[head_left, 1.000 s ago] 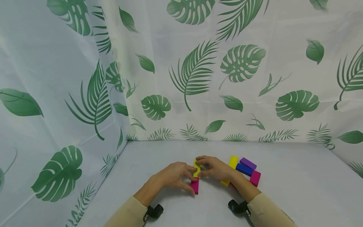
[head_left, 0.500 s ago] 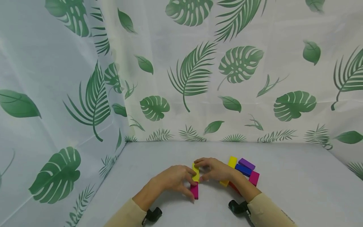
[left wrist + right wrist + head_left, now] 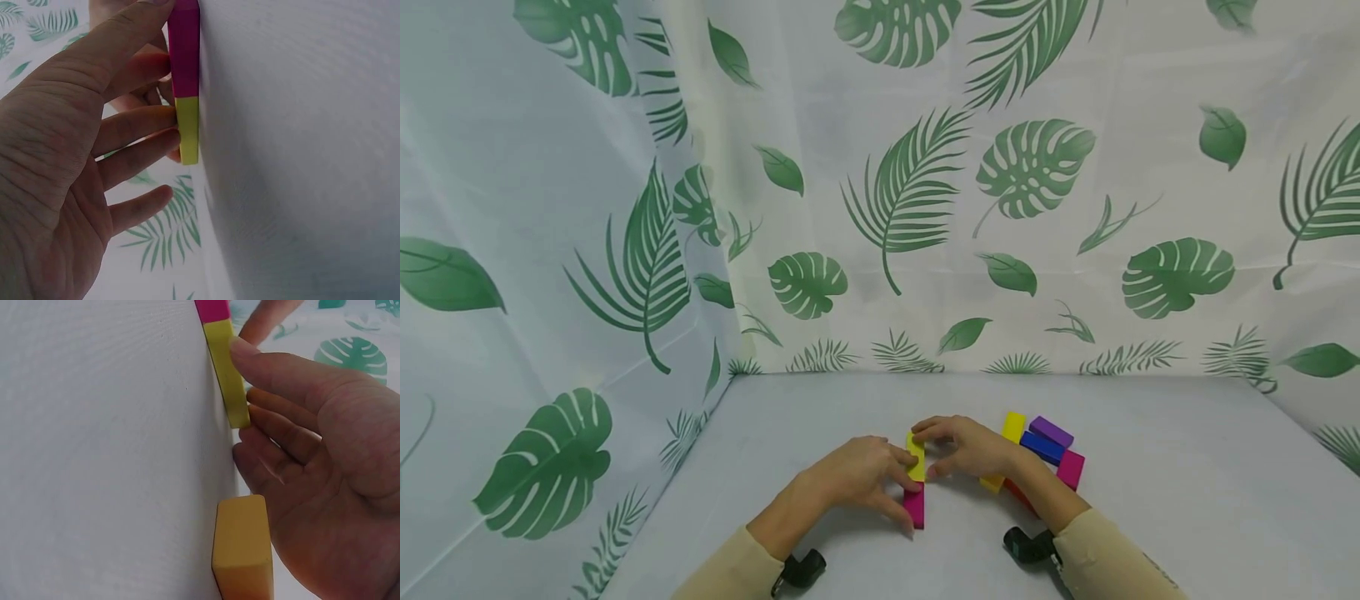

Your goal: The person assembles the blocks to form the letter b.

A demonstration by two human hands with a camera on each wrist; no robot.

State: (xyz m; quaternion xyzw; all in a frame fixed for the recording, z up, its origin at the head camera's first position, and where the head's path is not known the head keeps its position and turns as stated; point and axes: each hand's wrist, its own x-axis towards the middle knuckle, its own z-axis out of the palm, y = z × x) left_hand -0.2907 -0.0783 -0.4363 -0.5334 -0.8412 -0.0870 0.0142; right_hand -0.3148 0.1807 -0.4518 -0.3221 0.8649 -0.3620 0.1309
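A magenta block (image 3: 914, 508) and a yellow block (image 3: 918, 469) lie end to end in a line on the table. My left hand (image 3: 859, 471) pinches the magenta block, thumb by its near end; other fingertips touch the yellow block (image 3: 189, 134) in the left wrist view, while the little finger is apart from it. My right hand (image 3: 973, 446) holds the yellow block at its far part, with the thumb against it in the right wrist view. The right hand's fingertips are partly hidden behind the block there.
Right of the hands lies a group of blocks: yellow (image 3: 1014, 425), purple (image 3: 1051, 431), blue (image 3: 1042, 448), magenta (image 3: 1071, 469), red (image 3: 1021, 497) and yellow-orange (image 3: 992, 483). The right forearm partly covers it. A leaf-print curtain (image 3: 925, 317) borders the white table (image 3: 1187, 483).
Both hands have brought the yellow and magenta blocks slightly toward me, mostly in the first half second. Since then they have hardly moved. The group on the right stays in place.
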